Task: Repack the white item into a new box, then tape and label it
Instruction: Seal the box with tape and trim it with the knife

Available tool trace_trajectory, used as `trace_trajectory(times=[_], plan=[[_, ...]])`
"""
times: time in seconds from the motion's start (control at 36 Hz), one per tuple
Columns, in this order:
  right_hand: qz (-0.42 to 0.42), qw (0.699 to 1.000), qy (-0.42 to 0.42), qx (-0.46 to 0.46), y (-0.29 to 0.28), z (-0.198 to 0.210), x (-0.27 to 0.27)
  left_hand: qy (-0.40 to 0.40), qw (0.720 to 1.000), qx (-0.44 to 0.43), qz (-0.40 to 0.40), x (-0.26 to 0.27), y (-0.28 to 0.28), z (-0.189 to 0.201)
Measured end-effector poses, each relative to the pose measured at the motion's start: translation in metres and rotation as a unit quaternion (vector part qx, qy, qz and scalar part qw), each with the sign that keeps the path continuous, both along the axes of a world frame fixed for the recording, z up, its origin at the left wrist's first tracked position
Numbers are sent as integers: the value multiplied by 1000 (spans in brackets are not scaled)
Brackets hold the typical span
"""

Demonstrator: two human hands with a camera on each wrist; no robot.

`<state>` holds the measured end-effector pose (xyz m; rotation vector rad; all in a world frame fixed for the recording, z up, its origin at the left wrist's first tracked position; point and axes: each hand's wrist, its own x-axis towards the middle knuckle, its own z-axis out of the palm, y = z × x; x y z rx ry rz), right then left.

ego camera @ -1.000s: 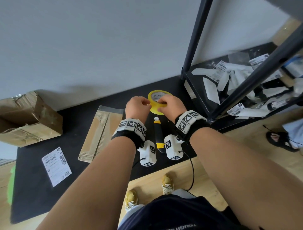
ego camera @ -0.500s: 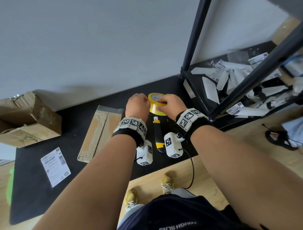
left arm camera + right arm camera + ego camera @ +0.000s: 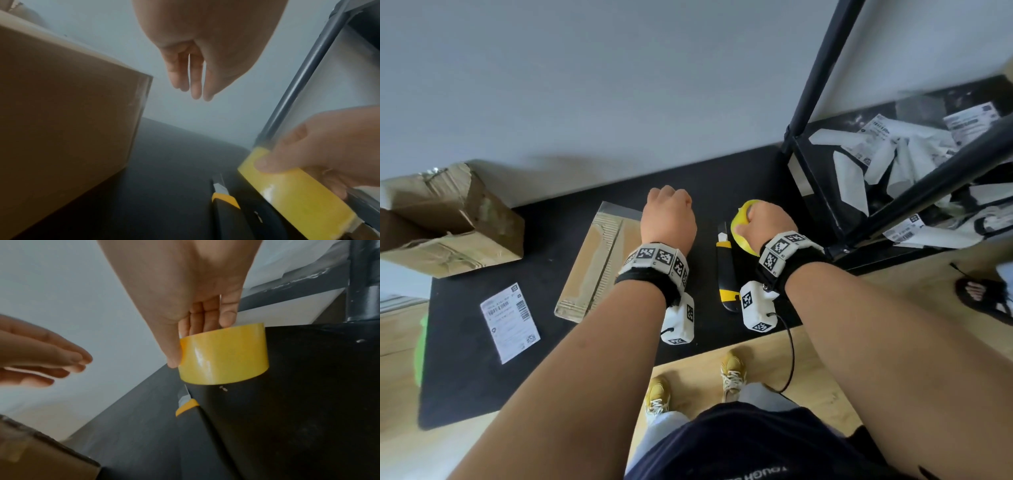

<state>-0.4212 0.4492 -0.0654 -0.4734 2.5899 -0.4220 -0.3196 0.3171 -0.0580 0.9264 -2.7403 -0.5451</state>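
Note:
My right hand [image 3: 763, 222] grips a yellow tape roll [image 3: 739, 226] just above the black mat, thumb on its outer face and fingers over the top rim [image 3: 224, 356]. The left hand [image 3: 667, 219] hovers to the left of the roll, apart from it, with its fingers straight, close together and holding nothing [image 3: 195, 84]. A flat brown cardboard box [image 3: 599, 260] lies on the mat, partly under the left hand. A white shipping label [image 3: 510, 322] lies further left. No white item shows.
A yellow-and-black utility knife [image 3: 724, 267] lies on the black mat [image 3: 482, 377] between my wrists. A torn old carton [image 3: 448, 222] sits at the far left. A black metal rack [image 3: 822, 68] with loose label papers [image 3: 893, 154] stands at the right.
The left hand has let go of the tape roll and moved left over the box. The right hand has carried the roll a little to the right and tilted it.

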Motion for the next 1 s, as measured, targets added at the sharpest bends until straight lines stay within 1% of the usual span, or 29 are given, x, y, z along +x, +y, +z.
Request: trace_trajectory(times=[0.06, 0.11, 0.14, 0.25, 0.31, 0.39, 0.44, 0.53, 0.58, 0.72, 0.78, 0.83, 0.94, 1.0], plan=[[16, 998, -17, 55, -5, -9, -1, 12, 1000, -16, 0, 2, -2, -1], [19, 990, -59, 124, -8, -20, -3, 25, 999, -27, -1, 3, -2, -3], [20, 987, -65, 143, -10, -22, -5, 33, 999, -33, 0, 3, -2, -4], [64, 979, -60, 181, -15, -18, -10, 41, 998, -50, 7, 5, -5, -7], [81, 980, -42, 176, -14, -18, -10, 38, 998, -53, 6, 6, -6, -8], [108, 981, 6, 162, -8, -18, -5, 42, 998, -56, 7, 7, -7, -9], [115, 977, 3, 179, -5, -16, -6, 35, 998, -58, 8, 8, -7, -9], [119, 947, -94, 282, -9, -10, -10, 30, 998, -57, 11, 10, -10, -8], [103, 939, -139, 297, -15, -9, -14, 31, 998, -54, 16, 14, -11, -7], [68, 962, -144, 220, -17, -9, -10, 40, 998, -47, 23, 26, -19, -3], [71, 984, -76, 146, -12, -14, -1, 45, 997, -48, 26, 32, -21, -2], [66, 995, -15, 78, -7, -15, 11, 50, 997, -48, 30, 37, -24, 1], [44, 997, 26, 51, -18, 0, 22, 33, 997, -37, 50, 48, -34, 9], [44, 999, 24, 14, -27, 9, 26, 33, 997, -26, 61, 56, -41, 13]])
